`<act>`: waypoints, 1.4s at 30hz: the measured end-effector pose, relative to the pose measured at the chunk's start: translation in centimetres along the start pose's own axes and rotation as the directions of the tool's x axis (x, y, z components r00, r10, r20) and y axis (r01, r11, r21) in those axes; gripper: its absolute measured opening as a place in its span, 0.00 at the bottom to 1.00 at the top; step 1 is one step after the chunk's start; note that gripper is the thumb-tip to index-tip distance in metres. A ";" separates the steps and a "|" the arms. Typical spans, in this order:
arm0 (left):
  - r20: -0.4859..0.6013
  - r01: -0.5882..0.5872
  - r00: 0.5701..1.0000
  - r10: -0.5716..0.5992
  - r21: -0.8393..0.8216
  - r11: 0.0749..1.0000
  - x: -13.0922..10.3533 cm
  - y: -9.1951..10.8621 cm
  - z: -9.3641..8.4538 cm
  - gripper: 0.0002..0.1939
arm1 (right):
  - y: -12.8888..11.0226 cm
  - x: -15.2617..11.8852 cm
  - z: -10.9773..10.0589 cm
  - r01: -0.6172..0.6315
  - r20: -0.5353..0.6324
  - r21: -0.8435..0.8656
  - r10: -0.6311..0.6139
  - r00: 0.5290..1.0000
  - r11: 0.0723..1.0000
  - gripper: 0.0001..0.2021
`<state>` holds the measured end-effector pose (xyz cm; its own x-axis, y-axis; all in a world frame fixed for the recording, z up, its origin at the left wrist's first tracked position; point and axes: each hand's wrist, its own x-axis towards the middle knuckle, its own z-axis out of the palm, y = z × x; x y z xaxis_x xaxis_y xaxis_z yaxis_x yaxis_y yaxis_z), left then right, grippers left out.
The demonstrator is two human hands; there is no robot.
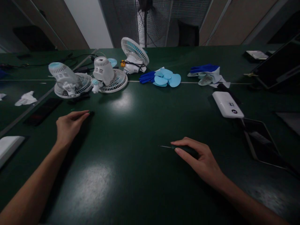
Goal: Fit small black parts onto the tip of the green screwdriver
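My right hand (199,154) is closed round the dark handle of a screwdriver (166,146), whose thin metal shaft points left just above the green table (131,131). On the left, my left hand (71,123) pinches a small dark green piece (91,112) at the tabletop; its kind is too small to make out. Beyond that hand lie two white fan parts with round grilles, one fan (70,81) at the left and another fan (109,76) beside it. A third fan (134,56) stands farther back, its grille tilted up.
Light blue fan blades (167,78) rest against blue gloves (147,77) at the back. More gloves (207,73) lie right of them. A white power bank (227,104) and a phone (262,142) are at the right. A dark phone-like slab (43,111) and crumpled tissue (26,98) lie left.
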<state>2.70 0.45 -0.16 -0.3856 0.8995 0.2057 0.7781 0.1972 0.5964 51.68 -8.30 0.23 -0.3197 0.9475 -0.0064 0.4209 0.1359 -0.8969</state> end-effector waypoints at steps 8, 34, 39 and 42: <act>0.114 0.158 0.983 -0.145 -0.117 0.980 0.9 0.6 -0.6 0.29 | 0.0 0.1 0.1 0.007 0.000 -0.009 -0.007 1.000 1.000 0.11; 0.397 -0.368 0.791 0.466 -0.300 0.880 -7.6 8.9 4.0 0.14 | -0.2 0.0 0.4 0.033 0.019 -0.051 -0.032 0.999 0.998 0.11; 0.410 -0.742 0.440 0.799 -0.336 0.580 -13.7 13.2 6.1 0.18 | -0.4 0.0 0.4 0.039 -0.002 -0.063 -0.039 0.999 0.997 0.09; 0.400 -0.786 0.335 0.853 -0.381 0.487 -15.5 13.9 6.4 0.19 | -0.3 0.1 0.5 0.064 -0.012 -0.053 -0.065 0.998 0.997 0.09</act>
<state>22.64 -8.23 -0.06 0.7328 0.6256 0.2676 0.4932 -0.7593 0.4245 51.14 -8.38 0.29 -0.3362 0.9401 0.0567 0.4437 0.2113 -0.8709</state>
